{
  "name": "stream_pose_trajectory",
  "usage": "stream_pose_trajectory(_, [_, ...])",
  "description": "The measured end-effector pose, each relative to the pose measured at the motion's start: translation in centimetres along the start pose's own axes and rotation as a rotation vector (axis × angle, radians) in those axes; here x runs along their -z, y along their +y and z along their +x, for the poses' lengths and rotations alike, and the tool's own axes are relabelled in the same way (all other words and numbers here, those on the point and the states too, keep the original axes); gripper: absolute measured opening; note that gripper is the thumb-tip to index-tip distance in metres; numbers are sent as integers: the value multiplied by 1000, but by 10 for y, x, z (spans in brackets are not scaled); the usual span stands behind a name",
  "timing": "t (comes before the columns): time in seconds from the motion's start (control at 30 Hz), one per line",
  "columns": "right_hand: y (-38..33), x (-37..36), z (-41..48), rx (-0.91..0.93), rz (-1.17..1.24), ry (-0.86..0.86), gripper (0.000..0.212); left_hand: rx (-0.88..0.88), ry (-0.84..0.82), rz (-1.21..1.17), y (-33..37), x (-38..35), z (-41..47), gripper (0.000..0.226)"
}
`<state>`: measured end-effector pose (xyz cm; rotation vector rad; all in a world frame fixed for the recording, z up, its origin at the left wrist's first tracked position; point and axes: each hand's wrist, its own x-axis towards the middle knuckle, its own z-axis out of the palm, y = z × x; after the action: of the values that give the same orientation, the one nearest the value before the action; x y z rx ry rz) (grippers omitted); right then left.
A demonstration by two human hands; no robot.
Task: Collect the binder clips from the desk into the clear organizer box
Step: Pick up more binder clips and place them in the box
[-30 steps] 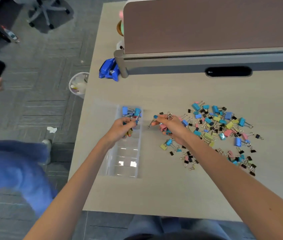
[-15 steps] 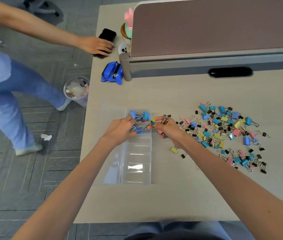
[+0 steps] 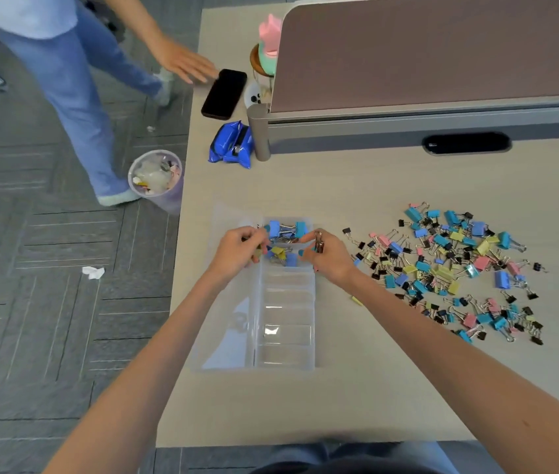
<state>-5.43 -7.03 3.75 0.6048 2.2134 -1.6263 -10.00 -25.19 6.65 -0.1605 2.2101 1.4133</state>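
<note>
I find left hand [image 3: 239, 252] and right hand [image 3: 330, 256] each pinching multicoloured metal binder clips [image 3: 319, 243] above the clear plastic organizer box [image 3: 286, 366]; bare counter [image 3: 305, 408] lies toward the near edge.

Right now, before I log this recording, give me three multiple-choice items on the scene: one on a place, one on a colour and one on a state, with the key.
1. Where does the loose pile of binder clips lie?
A) right of the organizer box
B) inside the box
C) on the floor

2. What colour is the packet beside the grey post?
A) red
B) blue
C) white

3. What is the right hand doing?
A) lying flat on the desk
B) holding a phone
C) gripping clips

Key:
1 A: the pile spreads out to the right of the box.
2 B: the packet's wrapper is plainly blue.
3 C: the fingers curl round metal clip handles at the box's right edge.
</note>
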Motion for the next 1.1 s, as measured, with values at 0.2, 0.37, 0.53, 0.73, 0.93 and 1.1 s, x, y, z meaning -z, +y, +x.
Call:
stream_pose_trajectory(0.2, [-6,-2,3,92,-190,-22,17,321,-158,-477,0,3,1,32])
stream_pose_trajectory(0.37, [-16,-9,7,198,-708,-50,24,357,-246,-669,-5,7,-4,29])
stream_pose_trajectory(0.53, [-18,-19,6,263,-852,-28,36,365,-249,-722,-9,14,-8,19])
stream_pose_trajectory(0.73, [-10,-18,1,331,-834,65,37,250,-136,-436,-12,12,-10,32])
stream_pose_trajectory(0.93, [-5,-14,3,373,-756,149,34,64,-15,-108,-9,3,-5,16])
stream_pose_trajectory(1.1, [4,-6,3,412,-563,181,26,-242,25,381,-13,-6,8,15])
